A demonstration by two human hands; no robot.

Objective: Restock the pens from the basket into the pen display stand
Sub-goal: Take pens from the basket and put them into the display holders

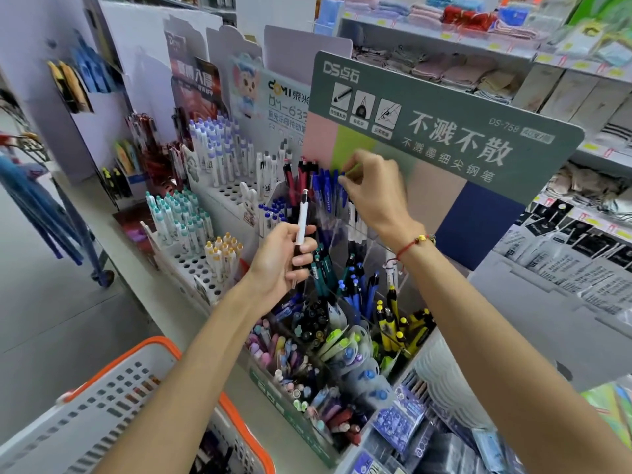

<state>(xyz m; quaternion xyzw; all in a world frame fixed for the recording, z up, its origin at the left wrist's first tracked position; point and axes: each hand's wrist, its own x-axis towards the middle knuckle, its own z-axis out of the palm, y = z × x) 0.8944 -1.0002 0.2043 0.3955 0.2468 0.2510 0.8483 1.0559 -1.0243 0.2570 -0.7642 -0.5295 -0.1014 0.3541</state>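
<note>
- At the front of the pen display stand (342, 302), the left hand (284, 261) holds one white-barrelled pen (302, 217) upright, fingers curled round its dark lower section; grip closed on that pen.
- Higher up, the right hand (372, 193) reaches to the stand's rear row of blue pens (326, 186); its fingertips pinch the top of one. Grip narrow, on a blue pen.
- Compartments of the stand hold teal, blue, yellow-black and pastel pens.
- Green header card (444, 124) rises behind the right hand.
- Basket (113, 398), white with orange rim, sits lower left, beside the counter (113, 234); contents indistinct.
</note>
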